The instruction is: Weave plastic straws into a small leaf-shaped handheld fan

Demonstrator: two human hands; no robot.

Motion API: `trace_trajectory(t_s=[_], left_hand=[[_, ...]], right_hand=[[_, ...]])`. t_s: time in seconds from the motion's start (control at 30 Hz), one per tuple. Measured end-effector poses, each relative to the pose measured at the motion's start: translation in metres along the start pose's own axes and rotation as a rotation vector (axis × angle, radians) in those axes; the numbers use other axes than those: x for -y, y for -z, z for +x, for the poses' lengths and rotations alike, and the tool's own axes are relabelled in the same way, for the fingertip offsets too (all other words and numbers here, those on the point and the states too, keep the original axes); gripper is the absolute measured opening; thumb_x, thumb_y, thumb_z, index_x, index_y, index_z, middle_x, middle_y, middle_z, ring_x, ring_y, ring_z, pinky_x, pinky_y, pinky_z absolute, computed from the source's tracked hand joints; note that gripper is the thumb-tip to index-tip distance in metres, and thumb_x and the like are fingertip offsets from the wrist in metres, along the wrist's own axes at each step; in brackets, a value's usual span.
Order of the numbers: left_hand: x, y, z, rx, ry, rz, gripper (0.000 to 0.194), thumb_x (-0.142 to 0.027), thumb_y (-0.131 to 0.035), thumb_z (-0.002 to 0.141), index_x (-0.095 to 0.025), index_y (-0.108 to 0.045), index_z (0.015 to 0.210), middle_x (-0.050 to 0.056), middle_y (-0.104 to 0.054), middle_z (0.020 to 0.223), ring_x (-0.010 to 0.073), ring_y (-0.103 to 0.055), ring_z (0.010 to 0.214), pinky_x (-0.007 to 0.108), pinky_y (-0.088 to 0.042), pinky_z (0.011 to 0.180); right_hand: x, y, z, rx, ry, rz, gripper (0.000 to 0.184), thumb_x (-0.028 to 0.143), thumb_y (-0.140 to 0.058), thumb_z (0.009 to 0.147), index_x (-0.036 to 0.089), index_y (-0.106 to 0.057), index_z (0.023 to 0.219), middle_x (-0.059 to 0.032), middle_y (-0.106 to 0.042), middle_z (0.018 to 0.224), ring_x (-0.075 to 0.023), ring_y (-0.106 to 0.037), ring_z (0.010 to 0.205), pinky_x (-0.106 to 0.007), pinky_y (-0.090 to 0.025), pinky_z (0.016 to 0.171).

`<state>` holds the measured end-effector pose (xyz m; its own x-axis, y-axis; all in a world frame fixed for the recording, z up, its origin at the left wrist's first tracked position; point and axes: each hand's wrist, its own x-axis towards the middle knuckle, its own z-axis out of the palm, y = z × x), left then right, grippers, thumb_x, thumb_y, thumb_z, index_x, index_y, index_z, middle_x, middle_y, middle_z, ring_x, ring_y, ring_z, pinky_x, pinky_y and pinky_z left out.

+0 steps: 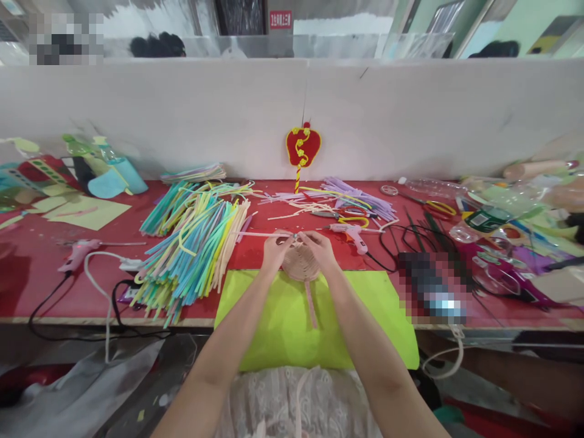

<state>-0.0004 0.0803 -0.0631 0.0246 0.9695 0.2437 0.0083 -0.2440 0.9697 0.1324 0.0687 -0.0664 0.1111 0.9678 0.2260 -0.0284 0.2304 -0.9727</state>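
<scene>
My left hand (276, 248) and my right hand (320, 246) meet at the top edge of a small round fan (300, 265) made of beige-pink pipe cleaners. Its narrow handle (311, 307) points toward me over a lime-green sheet (365, 316). From between my fingertips a pale pink pipe cleaner (262, 234) stretches out to the left. Fingers of both hands are pinched close together, the left around the pipe cleaner and the right on the fan's rim. What lies right at the fingertips is too small to make out.
Left lies a big pile of coloured pipe cleaners (196, 243), with a pink glue gun (77, 254) and cables beyond. A second glue gun (353, 236) and scissors (353, 220) lie to the right. A red fan (303, 148) leans on the white partition (205, 121). Bottles (486, 219) crowd the far right.
</scene>
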Motion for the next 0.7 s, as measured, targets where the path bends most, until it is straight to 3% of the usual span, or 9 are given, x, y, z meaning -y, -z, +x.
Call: trace_trajectory(t_s=[0.3,0.57,0.7], left_hand=[[0.001,-0.002,-0.006,0.041,-0.082,0.026,0.014,-0.031,-0.063,0.070,-0.017,-0.062,0.073,0.001,-0.064,0.074,0.0129,-0.059,0.072,0.024,-0.046,0.067],[-0.002,-0.005,-0.011,0.033,-0.442,0.128,0.010,-0.029,-0.061,0.074,-0.019,-0.065,0.076,0.004,-0.063,0.080,0.0140,-0.059,0.079,0.027,-0.046,0.072],[-0.001,-0.005,-0.010,0.036,-0.474,0.137,0.010,-0.028,-0.060,0.075,-0.020,-0.065,0.076,0.003,-0.063,0.080,0.0140,-0.059,0.079,0.026,-0.046,0.072]], right_hand=[[0.000,-0.003,-0.003,-0.074,-0.074,0.157,0.023,0.043,-0.064,0.066,0.022,-0.067,0.076,-0.0012,-0.066,0.078,-0.0144,-0.058,0.075,-0.028,-0.043,0.074],[-0.005,-0.003,-0.001,-0.077,-0.149,0.335,0.021,0.039,-0.067,0.064,0.023,-0.068,0.077,0.0002,-0.066,0.079,-0.0129,-0.059,0.075,-0.027,-0.044,0.076],[-0.008,-0.004,0.000,-0.072,-0.146,0.398,0.017,0.036,-0.067,0.065,0.023,-0.068,0.076,0.0010,-0.065,0.078,-0.0115,-0.058,0.075,-0.026,-0.044,0.076]])
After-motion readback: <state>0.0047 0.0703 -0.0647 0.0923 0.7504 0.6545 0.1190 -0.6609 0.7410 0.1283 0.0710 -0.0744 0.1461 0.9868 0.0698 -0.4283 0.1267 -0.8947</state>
